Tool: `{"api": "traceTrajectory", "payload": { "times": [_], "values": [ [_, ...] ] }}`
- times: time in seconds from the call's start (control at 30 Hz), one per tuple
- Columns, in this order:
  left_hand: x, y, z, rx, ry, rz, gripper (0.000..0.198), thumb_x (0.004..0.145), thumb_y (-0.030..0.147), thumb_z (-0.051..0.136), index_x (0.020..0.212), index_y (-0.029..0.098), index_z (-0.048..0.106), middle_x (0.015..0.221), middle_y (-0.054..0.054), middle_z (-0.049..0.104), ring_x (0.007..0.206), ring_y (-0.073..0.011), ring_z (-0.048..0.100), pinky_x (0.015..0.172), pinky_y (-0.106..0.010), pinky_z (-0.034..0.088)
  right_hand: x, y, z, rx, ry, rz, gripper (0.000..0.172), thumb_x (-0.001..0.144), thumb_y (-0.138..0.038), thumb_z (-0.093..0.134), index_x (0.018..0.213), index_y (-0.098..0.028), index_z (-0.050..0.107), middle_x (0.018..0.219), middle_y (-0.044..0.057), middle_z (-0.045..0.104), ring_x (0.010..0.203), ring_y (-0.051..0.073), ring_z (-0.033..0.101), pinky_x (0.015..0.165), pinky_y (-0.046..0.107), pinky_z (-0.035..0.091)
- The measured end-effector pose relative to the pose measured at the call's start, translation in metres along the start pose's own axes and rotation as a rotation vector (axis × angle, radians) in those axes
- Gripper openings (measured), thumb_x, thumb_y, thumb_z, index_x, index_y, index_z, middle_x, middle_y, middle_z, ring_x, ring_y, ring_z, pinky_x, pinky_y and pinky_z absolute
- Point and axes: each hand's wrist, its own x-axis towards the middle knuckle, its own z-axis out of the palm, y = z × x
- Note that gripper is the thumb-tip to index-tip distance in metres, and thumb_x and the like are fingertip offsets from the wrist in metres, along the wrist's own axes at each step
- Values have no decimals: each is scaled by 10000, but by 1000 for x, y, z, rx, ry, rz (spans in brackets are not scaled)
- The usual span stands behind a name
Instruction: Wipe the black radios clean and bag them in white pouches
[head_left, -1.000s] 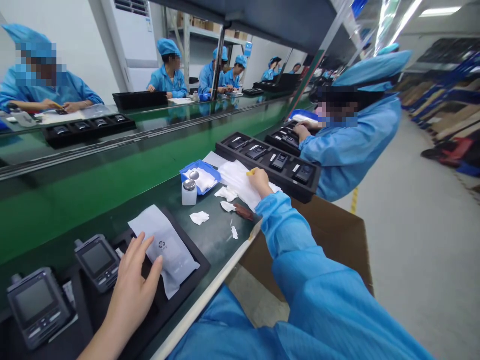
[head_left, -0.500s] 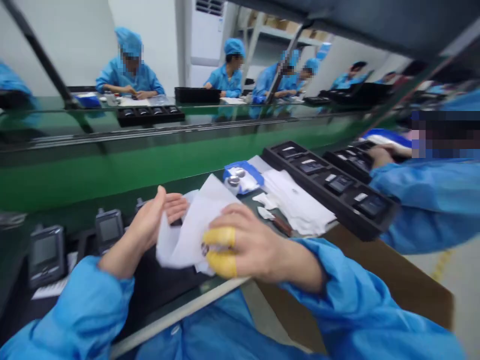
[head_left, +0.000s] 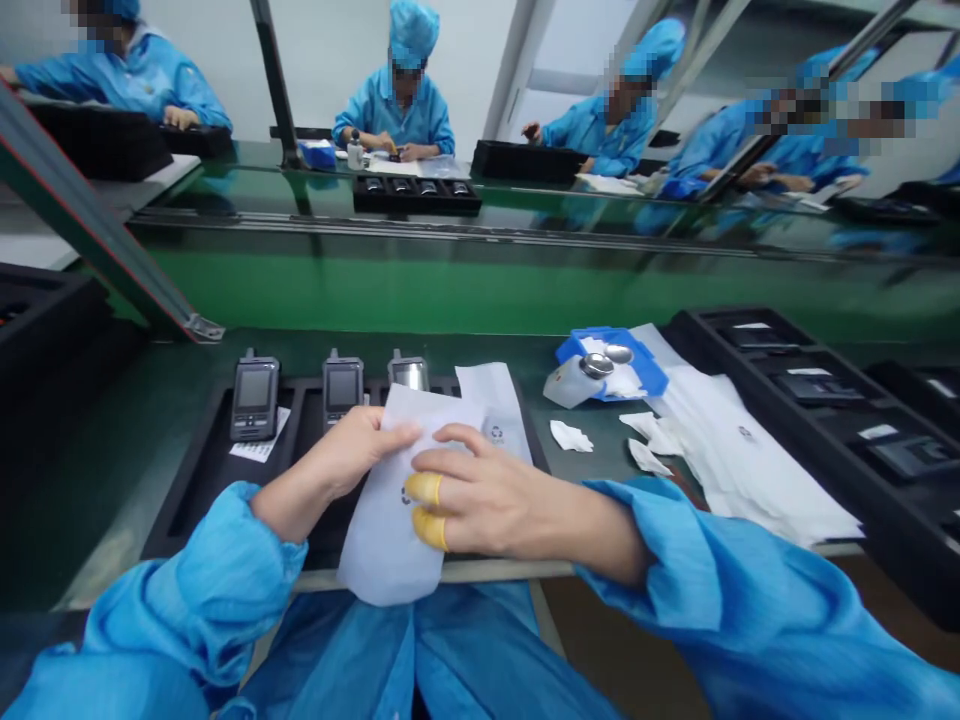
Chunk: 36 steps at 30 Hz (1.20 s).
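Note:
A white pouch with a small printed recycling mark hangs over the table's front edge. My left hand pinches its upper left side, thumb on top. My right hand, with yellow finger cots on two fingers, holds the pouch from the right, its fingers bent over the front; the thumb is hidden. Behind it, another white pouch lies on a black tray. Handheld radios with stub antennas stand along the tray's far side, one with a white label sheet under it.
Right of my hands are a blue box, a white bottle with a metal top, crumpled tissues and a stack of white pouches. A black foam tray runs along the right. Co-workers sit beyond the green divider.
The view has swung left. My left hand, earlier spread beside the pouch, now grips its edge. The pouch hangs flatter and more upright, and my right hand stays on it.

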Motion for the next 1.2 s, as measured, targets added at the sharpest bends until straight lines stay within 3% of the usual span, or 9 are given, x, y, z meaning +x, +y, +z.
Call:
{"api": "traceTrajectory", "payload": {
  "times": [0.13,0.23,0.3,0.63,0.77,0.83,0.93,1.0,1.2],
  "values": [
    [-8,-7,-21,-50,242,153,452,457,456,859,740,130,724,732,-76,727,647,-190,647,634,-309,519,16,52,23,74,214,406,255,910,-426,490,998,-261,663,967,42,637,926,169,566,825,328,454],
    [-13,-8,-29,-25,327,193,476,428,479,860,716,130,716,706,-71,723,648,-205,651,624,-322,524,36,95,46,157,-15,1001,311,890,-344,528,1146,-206,640,1122,110,617,1085,224,542,939,368,422],
    [-15,-9,-30,-12,340,203,507,459,537,829,734,126,718,694,-74,720,651,-217,657,616,-331,525,50,113,61,240,-192,1193,348,881,-344,539,1178,-188,631,1197,133,607,1123,245,544,938,361,424],
    [-8,-14,-55,120,535,274,501,583,529,742,868,122,679,866,-106,712,769,-252,658,714,-389,526,65,128,94,442,-348,1313,178,837,-227,585,898,-149,732,877,67,733,707,139,628,611,216,426],
    [-21,-11,-59,722,704,518,509,693,250,669,1187,162,586,1300,-142,548,1192,-298,512,1003,-470,393,59,129,87,491,-291,1332,172,812,-166,590,905,-118,728,886,72,726,705,130,615,632,224,436],
    [-30,-10,-54,1139,496,648,382,749,138,550,1115,203,639,1302,-107,553,1267,-283,446,1066,-490,316,52,130,78,510,-233,1334,171,796,-149,599,906,-115,725,884,67,721,715,132,611,659,238,447],
    [-36,-11,-39,1433,-214,612,427,697,9,451,932,263,702,1195,-36,646,1282,-263,445,1102,-505,254,38,129,62,507,-20,1294,148,761,-200,649,859,-121,728,803,45,701,723,156,609,712,298,474],
    [-35,-14,-26,1506,-477,507,513,632,-41,439,930,286,700,1227,-16,641,1327,-279,398,1125,-551,176,29,127,49,468,130,1250,143,741,-237,671,822,-134,730,738,27,675,732,177,610,749,348,484],
    [-21,-16,0,1615,-436,466,358,581,-74,469,592,246,630,908,-50,697,1073,-299,578,1124,-599,131,11,115,8,424,417,1205,162,758,-302,655,791,-157,721,728,-2,659,716,155,598,718,337,484]
  ]
}}
